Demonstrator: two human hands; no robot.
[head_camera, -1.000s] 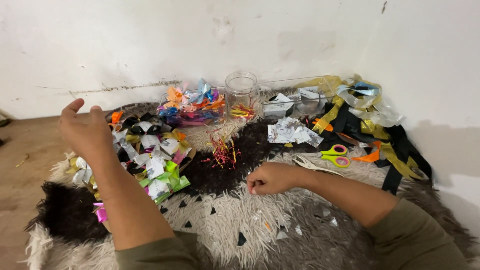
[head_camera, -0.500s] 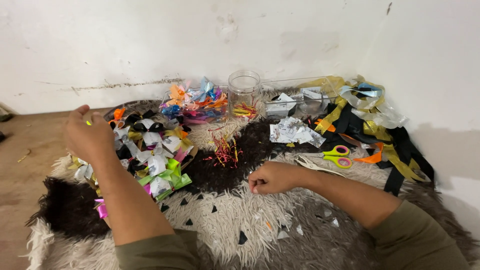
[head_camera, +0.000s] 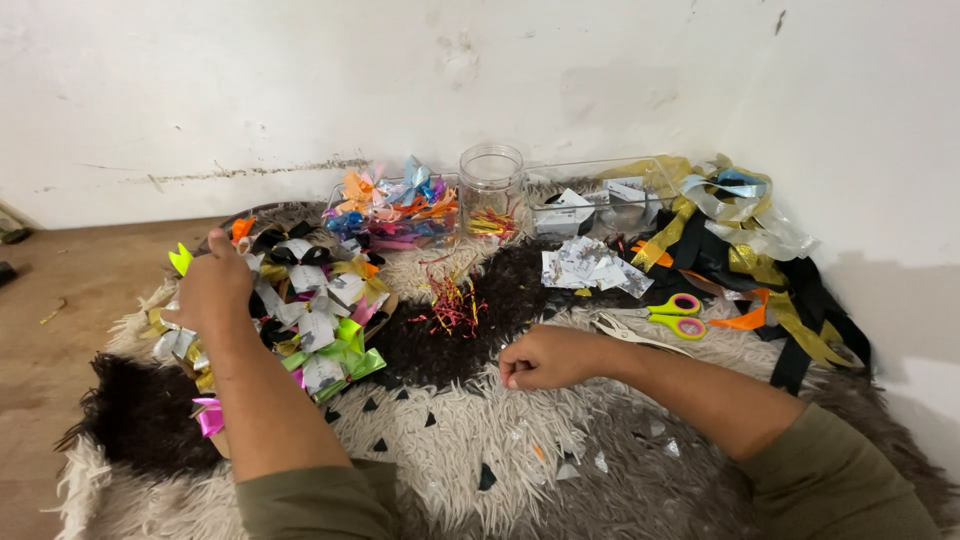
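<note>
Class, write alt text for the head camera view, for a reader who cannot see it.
A person's left hand rests on a pile of ribbon bows on a shaggy rug, while the right hand lies closed in a fist on the rug. Behind them are a glass jar, scissors and loose ribbons against a white wall.

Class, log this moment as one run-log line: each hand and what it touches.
left hand: fingers closed on bow pile | right hand: fist on shaggy rug | scissors: untouched

Craft bits on rug (head_camera: 480, 440) by wall.
Bows (head_camera: 310, 320) left under left hand (head_camera: 215, 285); jar (head_camera: 491, 180) behind centre; scissors (head_camera: 672, 314) right; right hand (head_camera: 545, 357) front.
</note>
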